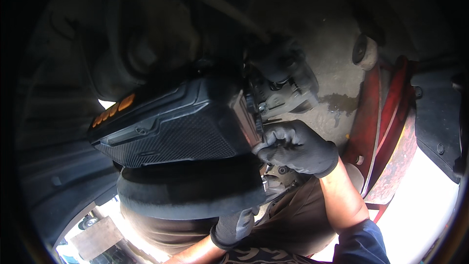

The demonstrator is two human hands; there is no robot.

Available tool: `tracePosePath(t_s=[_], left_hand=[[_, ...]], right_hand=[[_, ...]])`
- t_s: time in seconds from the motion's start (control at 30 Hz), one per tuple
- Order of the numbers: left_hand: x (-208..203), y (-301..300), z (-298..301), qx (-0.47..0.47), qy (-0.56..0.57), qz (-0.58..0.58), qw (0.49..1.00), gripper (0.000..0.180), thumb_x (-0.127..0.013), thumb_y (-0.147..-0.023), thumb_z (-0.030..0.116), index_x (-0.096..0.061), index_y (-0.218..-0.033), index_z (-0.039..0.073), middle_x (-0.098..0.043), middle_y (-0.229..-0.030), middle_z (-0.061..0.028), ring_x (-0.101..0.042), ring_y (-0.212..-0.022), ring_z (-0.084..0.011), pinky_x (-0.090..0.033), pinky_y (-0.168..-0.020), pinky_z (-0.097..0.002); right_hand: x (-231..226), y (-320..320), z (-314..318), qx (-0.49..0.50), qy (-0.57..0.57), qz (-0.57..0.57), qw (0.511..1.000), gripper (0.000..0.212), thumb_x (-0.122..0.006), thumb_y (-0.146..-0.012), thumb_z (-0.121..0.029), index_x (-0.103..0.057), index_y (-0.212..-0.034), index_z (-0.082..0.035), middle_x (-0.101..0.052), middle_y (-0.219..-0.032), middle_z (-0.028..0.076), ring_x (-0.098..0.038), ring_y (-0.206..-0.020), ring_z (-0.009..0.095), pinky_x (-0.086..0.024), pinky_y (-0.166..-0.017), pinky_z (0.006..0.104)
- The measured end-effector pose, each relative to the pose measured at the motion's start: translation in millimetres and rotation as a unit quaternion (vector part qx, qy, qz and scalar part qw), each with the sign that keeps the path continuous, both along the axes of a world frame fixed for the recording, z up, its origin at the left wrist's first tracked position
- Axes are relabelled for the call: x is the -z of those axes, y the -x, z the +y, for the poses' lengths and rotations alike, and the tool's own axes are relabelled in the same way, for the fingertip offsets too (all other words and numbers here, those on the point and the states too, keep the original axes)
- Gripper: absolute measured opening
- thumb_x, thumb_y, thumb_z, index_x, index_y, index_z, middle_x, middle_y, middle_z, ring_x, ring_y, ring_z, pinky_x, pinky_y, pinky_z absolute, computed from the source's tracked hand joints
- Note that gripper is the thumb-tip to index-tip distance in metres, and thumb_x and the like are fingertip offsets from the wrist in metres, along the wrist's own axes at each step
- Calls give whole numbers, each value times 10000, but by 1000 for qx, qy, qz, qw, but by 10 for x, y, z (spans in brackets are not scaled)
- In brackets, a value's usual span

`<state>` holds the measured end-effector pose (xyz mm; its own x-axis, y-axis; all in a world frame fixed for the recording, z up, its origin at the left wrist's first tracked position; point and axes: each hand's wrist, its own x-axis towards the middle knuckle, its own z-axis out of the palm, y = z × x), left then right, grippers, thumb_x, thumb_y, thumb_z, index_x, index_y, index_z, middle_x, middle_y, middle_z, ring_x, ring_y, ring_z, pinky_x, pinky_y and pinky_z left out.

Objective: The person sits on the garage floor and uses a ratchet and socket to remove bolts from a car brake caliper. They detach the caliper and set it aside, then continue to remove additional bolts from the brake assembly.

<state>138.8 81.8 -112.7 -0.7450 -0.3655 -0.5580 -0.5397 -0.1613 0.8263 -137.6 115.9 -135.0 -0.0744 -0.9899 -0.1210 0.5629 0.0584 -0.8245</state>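
The right hand [299,147] (gray-gloved) curls — just beside the black box [168,134].

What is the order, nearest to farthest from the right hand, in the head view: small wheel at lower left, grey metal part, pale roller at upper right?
From the right hand:
1. Grey metal part, just above the hand.
2. Pale roller, farther up and to the right.
3. Small wheel, far across at the lower left.

Vehicle repair workshop, seemingly: red jack [367,117], stained concrete floor [337,58], grey mechanical assembly [304,83].
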Motion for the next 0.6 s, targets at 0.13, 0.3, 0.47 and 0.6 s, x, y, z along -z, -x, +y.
tracePosePath(t_s=[0.13,0.3,0.47,0.6], left_hand=[[-36,164,144,-150,-77,5,986,432,-446,-1147,236,-499,-1453,-64,-631,-1373,-208,-606,-1318,-297,-445,-1162,-490],[-75,175,104,-104,-23,-48,993,381,-493,-1125,172,-536,-1433,-48,-656,-1341,-180,-643,-1259,-286,-487,-1120,-439],[-130,103,55,-36,55,-49,997,437,-433,-1133,212,-526,-1406,-117,-666,-1320,-210,-657,-1226,-297,-509,-1101,-431],[-54,81,40,-66,3,-3,998,482,-451,-1135,261,-493,-1434,-115,-665,-1287,-211,-650,-1233,-310,-506,-1110,-446]], right_hand=[[23,1,9,-3,-1,-3,1000,177,-756,-967,-64,-726,-1119,21,-719,-902,16,-629,-774,43,-504,-677,211],[-5,38,22,-24,-14,2,1000,188,-762,-965,-59,-727,-1132,21,-722,-924,17,-641,-816,45,-523,-716,216],[-25,52,12,-41,0,15,999,182,-735,-1003,-136,-714,-1104,13,-700,-1034,39,-634,-933,104,-522,-841,271],[-26,67,27,-52,-23,15,998,175,-732,-1006,-139,-719,-1102,7,-700,-1031,32,-639,-934,102,-525,-844,273]])
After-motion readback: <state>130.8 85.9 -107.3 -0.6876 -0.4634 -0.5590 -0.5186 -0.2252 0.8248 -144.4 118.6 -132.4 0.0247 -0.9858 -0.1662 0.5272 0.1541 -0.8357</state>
